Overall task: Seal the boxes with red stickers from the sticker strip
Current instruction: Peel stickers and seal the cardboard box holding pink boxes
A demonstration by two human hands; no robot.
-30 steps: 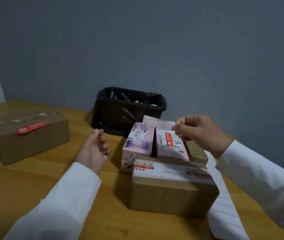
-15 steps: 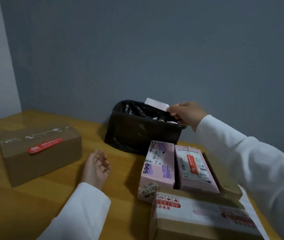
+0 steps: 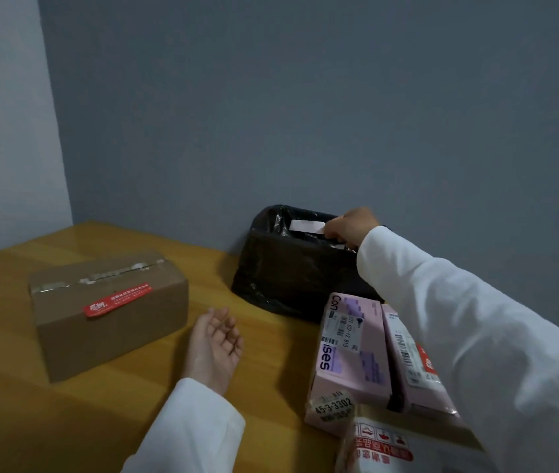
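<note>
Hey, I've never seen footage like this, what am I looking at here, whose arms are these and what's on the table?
No machine here: a person wears a camera on their head, so you see their own arms in white sleeves. The right hand pinches a white paper slip over a black-lined bin. The left hand rests open on the wooden table. On the table: a brown box bearing a red sticker, two pink boxes, and another carton nearest the camera.

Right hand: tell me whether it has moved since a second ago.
Yes. The right hand went from above the pink boxes back to the black bin, holding a white paper strip over its opening.
</note>
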